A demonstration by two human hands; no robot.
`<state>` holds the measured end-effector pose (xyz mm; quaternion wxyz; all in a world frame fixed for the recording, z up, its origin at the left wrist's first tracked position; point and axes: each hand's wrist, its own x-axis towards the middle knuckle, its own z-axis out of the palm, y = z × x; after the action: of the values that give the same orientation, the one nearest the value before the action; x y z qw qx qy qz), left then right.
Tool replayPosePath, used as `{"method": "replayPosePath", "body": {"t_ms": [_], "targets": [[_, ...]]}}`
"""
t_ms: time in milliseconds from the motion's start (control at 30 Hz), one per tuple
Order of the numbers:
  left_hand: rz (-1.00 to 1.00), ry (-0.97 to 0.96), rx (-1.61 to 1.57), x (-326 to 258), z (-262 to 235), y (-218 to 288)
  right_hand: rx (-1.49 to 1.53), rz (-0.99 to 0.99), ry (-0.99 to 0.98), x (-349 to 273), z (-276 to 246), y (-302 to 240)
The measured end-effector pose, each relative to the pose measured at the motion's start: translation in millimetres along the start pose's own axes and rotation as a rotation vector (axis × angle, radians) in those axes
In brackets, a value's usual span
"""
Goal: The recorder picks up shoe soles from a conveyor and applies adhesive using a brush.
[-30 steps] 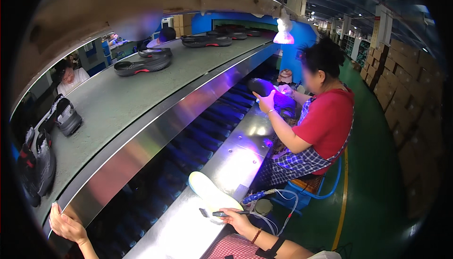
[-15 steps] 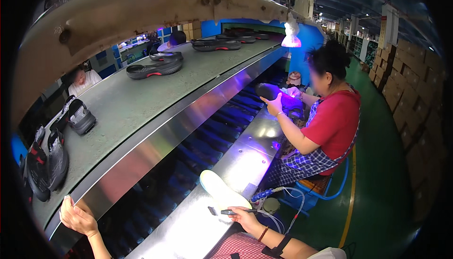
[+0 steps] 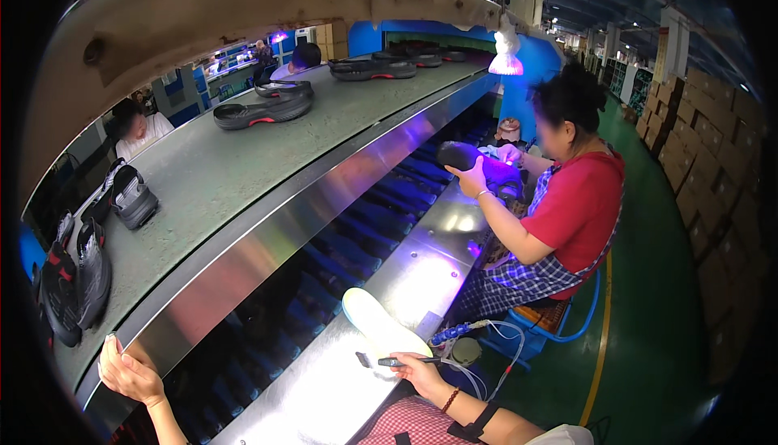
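Note:
My left hand (image 3: pixel 130 374) grips the shiny metal edge of the upper conveyor belt (image 3: pixel 203 177) at the lower left. My right hand (image 3: pixel 420 370) holds a thin dark pen-like tool (image 3: pixel 401 361) over the steel worktop (image 3: pixel 324 388). The tool's tip touches the heel end of a pale shoe sole (image 3: pixel 381 323) lying flat on the worktop. A bracelet shows on my right wrist.
A co-worker in a red shirt (image 3: pixel 567 202) sits to the right holding a dark shoe (image 3: pixel 470 160) under a violet lamp (image 3: pixel 506 54). Black shoes (image 3: pixel 263 109) and shoe uppers (image 3: pixel 77 279) ride the upper belt. Cardboard boxes (image 3: pixel 705 145) line the right aisle. Hoses (image 3: pixel 486 340) lie beside my right hand.
The view has shifted so the belt and co-worker sit lower and nearer. My left hand stays on the belt edge; my right hand keeps the tool at the sole.

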<state>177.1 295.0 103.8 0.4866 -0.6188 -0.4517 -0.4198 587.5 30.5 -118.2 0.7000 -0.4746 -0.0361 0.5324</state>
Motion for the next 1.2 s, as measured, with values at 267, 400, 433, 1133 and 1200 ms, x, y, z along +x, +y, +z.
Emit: {"method": "replayPosePath", "body": {"t_ms": [267,400,433,1133,1200], "targets": [[-0.024,0.013,-0.039,1,-2,0,0.078,0.006,0.03,7,-12,2],[-0.045,0.021,-0.08,11,-11,14,0.113,-0.009,-0.008,3,-14,-6],[-0.034,0.032,-0.082,13,-13,18,0.105,0.003,0.003,1,-13,-10],[-0.091,-0.202,-0.254,87,-58,68,0.112,-0.003,0.071,26,-21,-7],[-0.01,-0.199,-0.462,126,-48,97,0.069,-0.003,0.086,27,-18,-9]]}}
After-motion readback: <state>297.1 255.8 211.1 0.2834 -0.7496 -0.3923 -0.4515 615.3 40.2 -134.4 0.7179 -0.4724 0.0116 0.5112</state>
